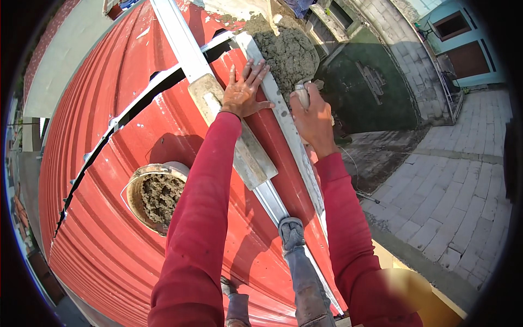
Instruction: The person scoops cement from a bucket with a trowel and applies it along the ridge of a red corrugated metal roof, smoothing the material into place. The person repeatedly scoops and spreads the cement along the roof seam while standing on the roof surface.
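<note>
Fingers spread wide, the left hand [245, 94] rests on a red roof [136, 133]; the right hand [315, 117] grips a partly hidden tool [301, 95] near the far mortar [287, 61]. Mortar work seems underway; the next move likely calls for balance and a controlled stroke.

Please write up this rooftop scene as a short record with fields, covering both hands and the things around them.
Surface: red corrugated metal roof
Left hand: open, fingers spread, beside the pale metal strip
Right hand: closed around a pale object, kind unclear
Mortar heap: grey, beyond the hands
Bucket: left of the left forearm, holding grey mortar
Weathered board: lying along a silver metal channel
Grey shoe: at the channel, below the board
</note>
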Demonstrator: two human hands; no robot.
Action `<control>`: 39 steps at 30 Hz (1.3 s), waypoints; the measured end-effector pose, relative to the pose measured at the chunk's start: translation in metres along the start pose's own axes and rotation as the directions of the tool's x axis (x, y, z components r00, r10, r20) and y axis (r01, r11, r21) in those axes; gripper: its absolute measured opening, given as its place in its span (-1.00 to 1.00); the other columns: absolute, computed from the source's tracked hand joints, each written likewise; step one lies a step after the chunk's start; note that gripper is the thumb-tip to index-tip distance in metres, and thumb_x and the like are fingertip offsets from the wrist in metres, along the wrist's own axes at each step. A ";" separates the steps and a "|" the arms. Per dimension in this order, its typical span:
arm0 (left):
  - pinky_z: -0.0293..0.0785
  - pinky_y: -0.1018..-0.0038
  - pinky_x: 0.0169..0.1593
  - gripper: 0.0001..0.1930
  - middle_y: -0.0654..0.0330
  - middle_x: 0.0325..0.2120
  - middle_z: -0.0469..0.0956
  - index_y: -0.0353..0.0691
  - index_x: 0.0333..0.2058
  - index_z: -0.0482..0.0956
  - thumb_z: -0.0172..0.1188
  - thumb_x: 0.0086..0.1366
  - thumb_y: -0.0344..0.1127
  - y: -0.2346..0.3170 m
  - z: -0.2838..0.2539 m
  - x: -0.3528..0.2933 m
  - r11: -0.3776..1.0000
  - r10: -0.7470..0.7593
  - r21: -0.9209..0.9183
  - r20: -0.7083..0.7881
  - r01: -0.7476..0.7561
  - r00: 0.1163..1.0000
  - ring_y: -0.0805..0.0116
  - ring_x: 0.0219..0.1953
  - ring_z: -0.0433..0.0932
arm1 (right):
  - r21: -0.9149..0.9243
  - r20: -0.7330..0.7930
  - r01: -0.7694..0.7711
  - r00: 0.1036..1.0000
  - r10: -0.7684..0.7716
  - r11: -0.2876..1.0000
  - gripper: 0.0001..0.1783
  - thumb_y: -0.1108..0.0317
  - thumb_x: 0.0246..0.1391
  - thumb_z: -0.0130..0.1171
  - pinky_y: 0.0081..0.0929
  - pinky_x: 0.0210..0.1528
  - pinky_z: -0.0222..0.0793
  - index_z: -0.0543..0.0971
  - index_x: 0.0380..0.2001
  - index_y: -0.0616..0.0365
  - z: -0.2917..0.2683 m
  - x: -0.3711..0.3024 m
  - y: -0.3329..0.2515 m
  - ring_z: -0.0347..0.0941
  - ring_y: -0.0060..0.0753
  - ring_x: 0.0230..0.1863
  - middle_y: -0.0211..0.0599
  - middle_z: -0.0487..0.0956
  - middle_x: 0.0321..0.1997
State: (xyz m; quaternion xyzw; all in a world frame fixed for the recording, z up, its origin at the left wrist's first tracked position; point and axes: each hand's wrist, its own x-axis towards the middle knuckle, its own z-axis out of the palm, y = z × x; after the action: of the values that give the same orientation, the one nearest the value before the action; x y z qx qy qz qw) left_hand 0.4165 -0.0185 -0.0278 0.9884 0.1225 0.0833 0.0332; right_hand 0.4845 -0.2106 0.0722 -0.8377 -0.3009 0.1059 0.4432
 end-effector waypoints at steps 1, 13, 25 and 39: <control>-0.18 -0.11 0.45 0.21 0.39 0.45 -0.09 0.09 0.43 -0.08 0.16 -0.10 0.57 0.005 0.004 0.004 1.000 0.012 -0.010 0.012 -0.011 1.000 0.25 0.49 -0.18 | -0.004 -0.003 -0.019 1.000 0.019 1.000 -0.63 0.25 0.16 0.13 -0.10 -0.50 0.42 0.37 -0.09 0.27 0.014 0.014 0.021 0.55 0.10 -0.53 0.10 0.56 -0.43; -0.22 -0.17 0.41 0.30 -0.01 0.43 -0.07 -0.29 0.39 -0.02 0.08 -0.12 0.61 -0.005 0.017 -0.002 0.999 -0.027 -0.045 -0.061 0.024 0.998 0.09 0.47 -0.12 | 0.087 0.025 -0.417 0.909 0.416 0.905 -0.69 0.20 0.27 -0.03 0.11 -0.18 0.33 0.35 -0.21 0.29 0.030 -0.029 0.028 0.46 0.40 -0.21 0.28 0.54 -0.28; -0.34 -0.13 0.43 0.24 -0.17 0.43 -0.20 -0.51 0.36 -0.13 0.27 -0.03 0.30 0.013 0.006 0.018 0.998 -0.031 -0.051 0.083 0.035 0.996 -0.01 0.49 -0.24 | -0.189 0.148 -0.090 0.982 0.119 0.978 -0.58 0.13 0.31 -0.13 0.15 -0.06 0.37 0.45 -0.16 0.36 0.080 0.076 0.080 0.45 0.49 -0.16 0.47 0.52 -0.29; -0.34 -0.06 0.45 0.38 -0.30 0.40 -0.15 -0.59 0.33 -0.07 0.20 -0.13 0.54 0.011 0.007 0.019 0.995 -0.071 0.068 0.065 0.066 0.995 -0.13 0.48 -0.27 | -0.181 0.153 -0.203 0.961 0.231 0.962 -0.63 0.14 0.31 -0.08 0.18 -0.22 0.39 0.44 -0.24 0.31 0.044 0.068 0.015 0.49 0.44 -0.32 0.31 0.56 -0.44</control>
State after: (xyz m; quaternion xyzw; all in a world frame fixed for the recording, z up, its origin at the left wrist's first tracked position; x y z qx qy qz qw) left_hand 0.4383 -0.0252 -0.0308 0.9864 0.1579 0.0448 0.0074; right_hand 0.5252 -0.1471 0.0404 -0.8869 -0.2520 0.2012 0.3307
